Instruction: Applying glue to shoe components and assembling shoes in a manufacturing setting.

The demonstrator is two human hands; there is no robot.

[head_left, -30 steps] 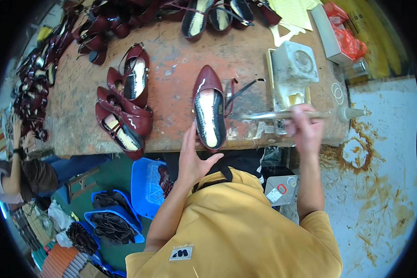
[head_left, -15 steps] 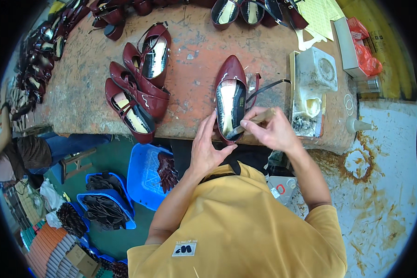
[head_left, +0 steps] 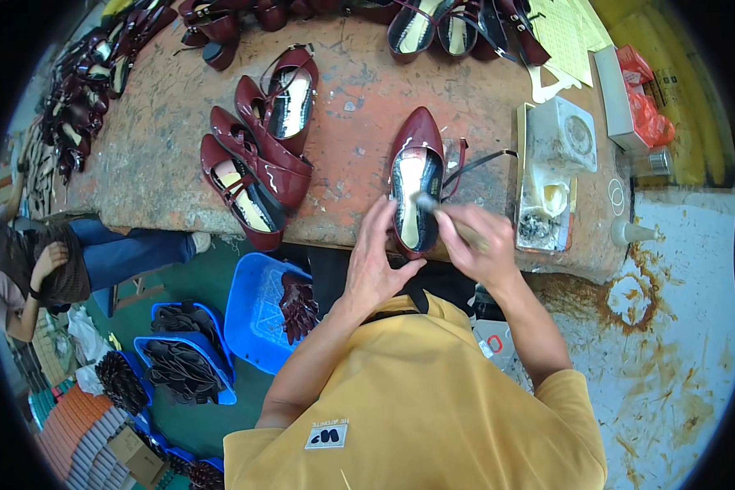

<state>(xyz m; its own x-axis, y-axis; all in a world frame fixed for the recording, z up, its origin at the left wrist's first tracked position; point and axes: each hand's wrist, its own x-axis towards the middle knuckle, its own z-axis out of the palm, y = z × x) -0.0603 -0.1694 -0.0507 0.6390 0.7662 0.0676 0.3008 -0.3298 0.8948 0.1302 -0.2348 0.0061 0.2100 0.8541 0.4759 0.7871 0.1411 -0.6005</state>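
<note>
A shiny burgundy pointed shoe (head_left: 417, 133) stands on the worn table in front of me, toe pointing away, its strap and buckle undone to the right. My left hand (head_left: 374, 260) cups the shoe's heel end, fingers along its left side and thumb behind the heel. In my right hand (head_left: 483, 249) is a brush (head_left: 424, 201), gripped by its wooden handle. Its bristle end is over the middle of the pale insole; whether it touches cannot be made out. To the left, several matching burgundy shoes (head_left: 276, 175) lie overlapping in a cluster.
At right are a tray (head_left: 521, 135) with a stained whitish container (head_left: 565, 135) and a pot (head_left: 554, 198), and a nozzle bottle (head_left: 631, 229). More shoes (head_left: 415, 33) line the far edge. Blue baskets (head_left: 245, 327) stand below left; another person (head_left: 45, 265) sits there.
The brush has moved from the heel end of the insole up to its middle, with my right hand turning. My left hand stays at the heel. The whole view has shifted slightly.
</note>
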